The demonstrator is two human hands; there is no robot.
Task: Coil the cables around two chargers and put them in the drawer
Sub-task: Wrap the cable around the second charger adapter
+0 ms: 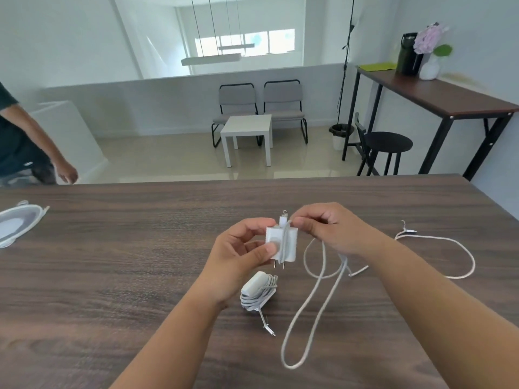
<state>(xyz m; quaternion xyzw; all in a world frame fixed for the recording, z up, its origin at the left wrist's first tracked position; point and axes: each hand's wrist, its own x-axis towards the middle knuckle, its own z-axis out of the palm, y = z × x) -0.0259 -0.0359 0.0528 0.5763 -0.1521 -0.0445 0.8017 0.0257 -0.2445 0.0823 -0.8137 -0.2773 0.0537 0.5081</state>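
Dark brown wood-grain table [112, 276], matt. White square plastic charger [280, 242], smooth, slight sheen, metal prongs. White smooth rubbery cable [317, 307]. White braided cloth-look cable [460, 254], rougher. White plastic coiled charger [257, 290], matt. Glossy floor tiles [168, 164].

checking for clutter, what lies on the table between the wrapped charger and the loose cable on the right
In the head view, only bare wood table lies between the wrapped charger and the loose cable.

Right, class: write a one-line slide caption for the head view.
Left hand holds a charger; right hand winds its cable round it, a coiled charger on the table.
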